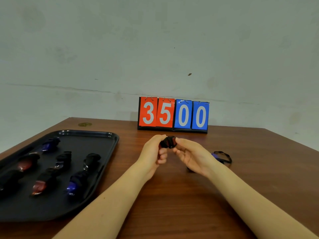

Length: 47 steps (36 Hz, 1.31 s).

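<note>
Head view: left hand (156,152) and right hand (191,156) both pinch the strap bundle (168,142), raised over the table (189,204) near its far edge. Winding looks nearly done. I'd hold the wraps taut, tuck the end, then place it in the tray (110,145) at the left edge.

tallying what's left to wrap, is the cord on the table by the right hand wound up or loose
Loose: the cord lies in an open loop on the table, beside its blue piece.
</note>
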Each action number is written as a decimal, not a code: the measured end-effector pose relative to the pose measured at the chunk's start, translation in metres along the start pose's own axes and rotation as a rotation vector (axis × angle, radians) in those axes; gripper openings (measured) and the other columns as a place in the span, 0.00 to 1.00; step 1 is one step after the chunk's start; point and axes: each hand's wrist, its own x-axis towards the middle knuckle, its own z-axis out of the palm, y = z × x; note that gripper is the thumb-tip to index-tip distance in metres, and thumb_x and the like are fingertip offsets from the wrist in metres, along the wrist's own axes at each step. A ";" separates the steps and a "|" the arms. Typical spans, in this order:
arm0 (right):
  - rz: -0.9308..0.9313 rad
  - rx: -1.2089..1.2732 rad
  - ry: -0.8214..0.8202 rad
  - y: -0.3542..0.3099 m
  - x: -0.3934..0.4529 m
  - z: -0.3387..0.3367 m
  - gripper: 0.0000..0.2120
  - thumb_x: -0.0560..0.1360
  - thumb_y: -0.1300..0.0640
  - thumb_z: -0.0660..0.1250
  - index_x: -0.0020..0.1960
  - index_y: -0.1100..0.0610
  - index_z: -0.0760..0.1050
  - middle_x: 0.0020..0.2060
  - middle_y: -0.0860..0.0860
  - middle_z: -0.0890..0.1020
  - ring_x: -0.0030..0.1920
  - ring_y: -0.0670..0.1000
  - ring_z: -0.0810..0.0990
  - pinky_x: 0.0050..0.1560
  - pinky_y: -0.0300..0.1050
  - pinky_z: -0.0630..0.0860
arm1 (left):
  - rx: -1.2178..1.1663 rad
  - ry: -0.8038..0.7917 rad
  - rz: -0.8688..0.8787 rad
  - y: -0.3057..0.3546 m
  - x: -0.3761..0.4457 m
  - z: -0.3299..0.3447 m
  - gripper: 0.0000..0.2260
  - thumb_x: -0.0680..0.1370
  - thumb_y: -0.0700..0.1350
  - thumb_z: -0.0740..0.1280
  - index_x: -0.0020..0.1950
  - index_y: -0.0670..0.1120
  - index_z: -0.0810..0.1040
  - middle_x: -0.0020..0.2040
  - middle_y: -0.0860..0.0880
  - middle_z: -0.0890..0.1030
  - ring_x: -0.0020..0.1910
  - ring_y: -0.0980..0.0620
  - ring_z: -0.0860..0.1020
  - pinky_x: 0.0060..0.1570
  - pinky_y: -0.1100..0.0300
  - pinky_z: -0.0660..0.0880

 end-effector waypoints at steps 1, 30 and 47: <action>-0.019 -0.017 0.002 0.000 0.000 0.000 0.13 0.77 0.63 0.64 0.60 0.66 0.75 0.43 0.57 0.80 0.38 0.47 0.79 0.39 0.36 0.80 | -0.016 -0.009 0.000 0.000 0.000 0.000 0.12 0.81 0.48 0.60 0.57 0.42 0.76 0.25 0.51 0.66 0.23 0.56 0.64 0.24 0.64 0.60; -0.309 -0.509 0.151 0.010 0.004 0.008 0.08 0.76 0.59 0.67 0.54 0.59 0.80 0.40 0.54 0.84 0.39 0.49 0.81 0.40 0.39 0.79 | 0.255 0.140 0.051 -0.007 0.008 0.010 0.18 0.81 0.59 0.56 0.53 0.46 0.75 0.35 0.50 0.72 0.31 0.56 0.67 0.27 0.64 0.65; -0.555 -1.197 0.352 0.010 0.007 0.000 0.03 0.77 0.58 0.65 0.46 0.50 0.75 0.39 0.45 0.78 0.42 0.42 0.77 0.42 0.30 0.71 | 0.172 -0.039 -0.039 -0.001 -0.005 0.007 0.19 0.81 0.53 0.56 0.36 0.43 0.73 0.23 0.53 0.68 0.20 0.58 0.61 0.20 0.66 0.58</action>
